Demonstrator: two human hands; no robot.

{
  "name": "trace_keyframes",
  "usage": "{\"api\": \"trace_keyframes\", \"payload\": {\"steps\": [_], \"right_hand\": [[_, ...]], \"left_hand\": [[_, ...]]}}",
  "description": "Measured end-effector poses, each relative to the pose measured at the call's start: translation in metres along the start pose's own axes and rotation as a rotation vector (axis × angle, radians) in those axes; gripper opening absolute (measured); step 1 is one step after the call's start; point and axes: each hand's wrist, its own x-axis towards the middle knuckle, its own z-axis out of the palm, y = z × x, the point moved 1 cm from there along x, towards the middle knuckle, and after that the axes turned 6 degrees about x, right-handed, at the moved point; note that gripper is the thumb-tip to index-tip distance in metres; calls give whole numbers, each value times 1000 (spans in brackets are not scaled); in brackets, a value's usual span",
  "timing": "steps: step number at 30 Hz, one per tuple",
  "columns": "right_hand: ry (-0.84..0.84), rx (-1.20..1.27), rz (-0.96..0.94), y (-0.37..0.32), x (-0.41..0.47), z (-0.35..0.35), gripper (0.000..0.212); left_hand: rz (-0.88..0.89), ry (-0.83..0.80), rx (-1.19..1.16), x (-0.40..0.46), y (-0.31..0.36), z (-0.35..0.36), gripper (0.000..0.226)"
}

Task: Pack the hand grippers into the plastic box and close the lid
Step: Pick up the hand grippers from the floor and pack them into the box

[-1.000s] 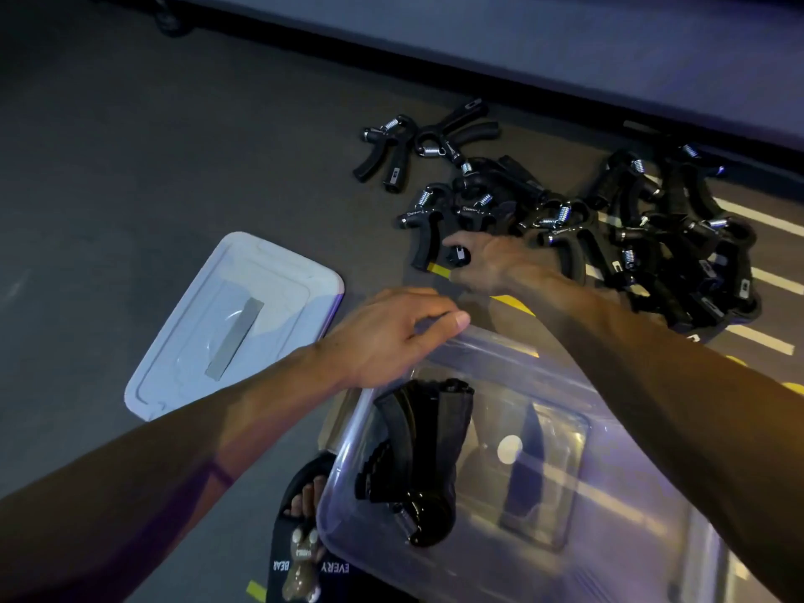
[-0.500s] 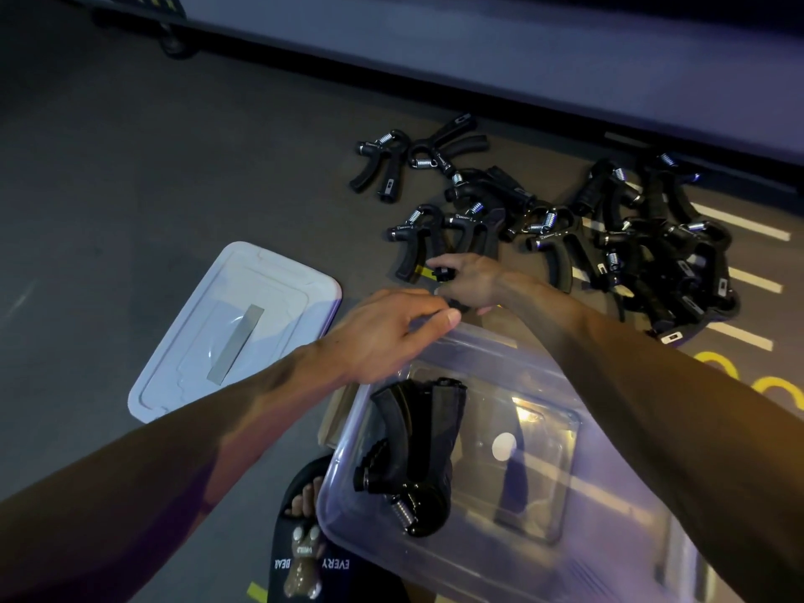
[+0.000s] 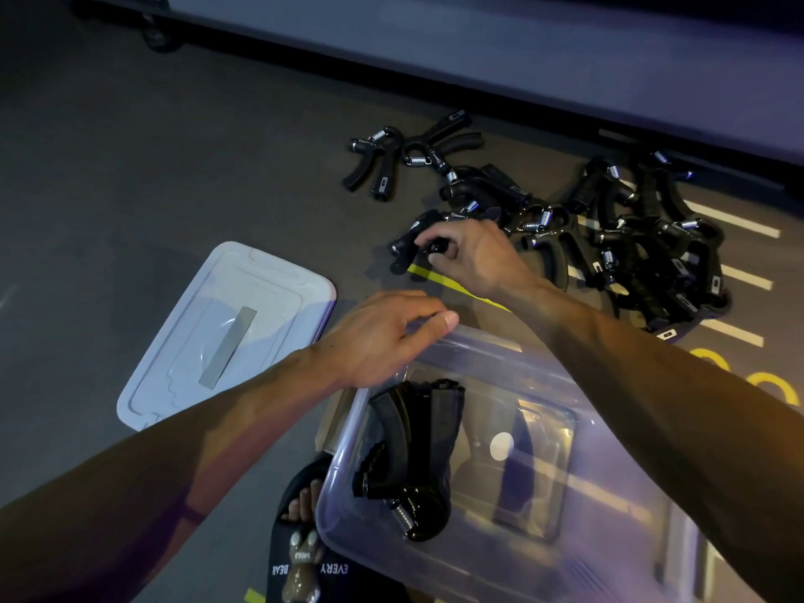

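Note:
A clear plastic box [image 3: 618,554] stands open on the floor in front of me, with black hand grippers [image 3: 413,454] stacked at its left end. Its white lid [image 3: 182,354] lies flat to the left. My left hand [image 3: 383,337] grips the box's far left rim. My right hand [image 3: 470,258] reaches past the box and pinches a black hand gripper [image 3: 407,243] at the near edge of a pile of several hand grippers [image 3: 644,245] spread over the floor.
Dark floor with white and yellow painted lines [image 3: 735,219] runs under the pile. A long grey ledge [image 3: 522,58] crosses the back. My foot in a black slipper [image 3: 300,546] sits at the box's near left corner.
My right hand has shifted onto a gripper at the pile's near left edge and closed its fingers on it. My left hand has stayed on the box rim.

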Motion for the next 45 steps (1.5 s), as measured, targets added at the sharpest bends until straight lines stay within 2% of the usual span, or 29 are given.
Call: {"api": "trace_keyframes", "payload": {"steps": [4, 9, 16, 20, 22, 24, 26, 29, 33, 35, 39, 45], "right_hand": [[28, 2, -56, -14, -15, -8, 26], [92, 33, -14, -20, -41, -29, 25], [101, -219, 8, -38, -87, -54, 27], [265, -310, 34, -57, -110, -94, 32], [389, -261, 1, -73, -128, -119, 30], [426, -200, 12, -87, -148, -139, 29], [349, -107, 53, -98, -164, -153, 19], [113, -73, 79, -109, -176, -166, 6], [-33, -116, 124, -112, -182, -183, 20], [-166, -123, 190, -110, -182, -180, 23], [-405, -223, 292, -92, -183, -132, 20], [-459, -328, 429, -43, -195, -52, 33]], "left_hand": [[-21, 6, -3, -1, 1, 0, 47], [-17, 20, 21, -3, 3, -1, 50], [-7, 53, 97, -5, 7, 0, 44], [5, 109, 114, -7, 8, 1, 37], [-6, 119, 120, -7, 7, 2, 38], [-25, 116, 125, -7, 6, 2, 38], [-44, 121, 119, -7, 5, 2, 44], [-38, 130, 115, -6, 4, 2, 47], [-46, 96, 101, -6, 5, 3, 41], [-43, 94, 94, -7, 8, 1, 41], [-17, 82, 74, -10, 11, -1, 34], [30, 81, 181, -11, 15, -1, 33]]}}
